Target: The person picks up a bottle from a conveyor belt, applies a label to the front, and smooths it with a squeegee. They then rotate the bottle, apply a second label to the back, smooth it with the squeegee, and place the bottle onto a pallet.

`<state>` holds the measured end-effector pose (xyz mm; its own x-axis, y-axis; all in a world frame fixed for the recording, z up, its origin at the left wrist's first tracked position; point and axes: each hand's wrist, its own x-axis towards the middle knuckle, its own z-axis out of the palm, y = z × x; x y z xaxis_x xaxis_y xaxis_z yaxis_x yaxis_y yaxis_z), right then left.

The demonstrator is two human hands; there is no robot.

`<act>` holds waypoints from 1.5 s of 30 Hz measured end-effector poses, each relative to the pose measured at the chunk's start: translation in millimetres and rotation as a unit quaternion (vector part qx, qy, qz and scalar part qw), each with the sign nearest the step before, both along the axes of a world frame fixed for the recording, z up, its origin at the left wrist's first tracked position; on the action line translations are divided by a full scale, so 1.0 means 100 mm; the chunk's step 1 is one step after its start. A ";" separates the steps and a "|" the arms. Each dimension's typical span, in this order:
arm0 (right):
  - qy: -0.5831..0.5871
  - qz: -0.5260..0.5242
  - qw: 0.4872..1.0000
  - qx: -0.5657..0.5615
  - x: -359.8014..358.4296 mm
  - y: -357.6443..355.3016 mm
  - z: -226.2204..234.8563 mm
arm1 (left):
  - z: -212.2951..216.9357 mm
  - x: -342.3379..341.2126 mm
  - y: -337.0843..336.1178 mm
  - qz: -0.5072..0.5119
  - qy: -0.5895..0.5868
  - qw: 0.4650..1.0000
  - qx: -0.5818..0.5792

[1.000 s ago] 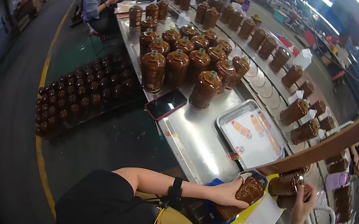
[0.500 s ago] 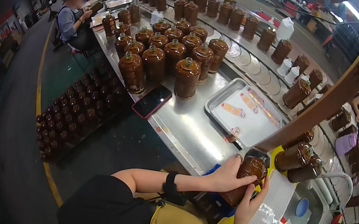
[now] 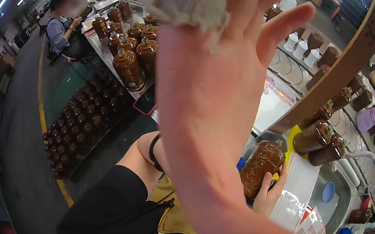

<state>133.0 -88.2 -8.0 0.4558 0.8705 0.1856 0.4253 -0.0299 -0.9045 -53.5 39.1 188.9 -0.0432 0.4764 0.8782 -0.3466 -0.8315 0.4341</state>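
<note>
A dark brown bottle with a raised pattern (image 3: 262, 167) tilts in front of me. My right hand (image 3: 270, 193) holds its right side, thumb and fingers wrapped on it. The left forearm shows only as far as a black wristband (image 3: 153, 153); my left hand beyond it is hidden. Blocking the middle is a large bare hand (image 3: 217, 78), very close, on a forearm rising from the lower right. It bears no wristband and appears to be another person's. A greyish-white cloth (image 3: 185, 0) is at its fingers, which are partly cut off by the top edge.
Brown bottles (image 3: 128, 69) stand on the metal table, with a pink-edged phone (image 3: 146, 100) near its edge. More bottles (image 3: 315, 136) line the right, by a sink (image 3: 320, 204) with a blue bowl (image 3: 328, 192). A wooden post (image 3: 335, 66) slants there. At far left sits a person (image 3: 62, 33).
A large bare hand has come in across the middle, covering much of the table. My left hand has left the bottle and drawn back leftward. My right hand still holds it.
</note>
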 end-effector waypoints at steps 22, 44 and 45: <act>-0.038 0.005 0.999 -0.022 0.06 -0.15 -0.04 | 0.31 -0.67 -0.06 -0.004 -0.109 0.975 0.192; -0.022 0.005 1.000 -0.004 0.01 0.02 0.05 | -1.90 0.00 1.71 0.107 0.469 0.852 -0.208; -0.023 0.005 1.000 -0.005 0.00 0.03 0.05 | -2.04 0.06 1.79 0.099 0.502 0.835 -0.200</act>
<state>133.2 -85.1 -3.3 0.4389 0.8768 0.1966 0.4660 -0.0349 -0.8841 -47.6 217.8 -14.7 0.5068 0.8117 0.2904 0.4875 -0.5476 0.6800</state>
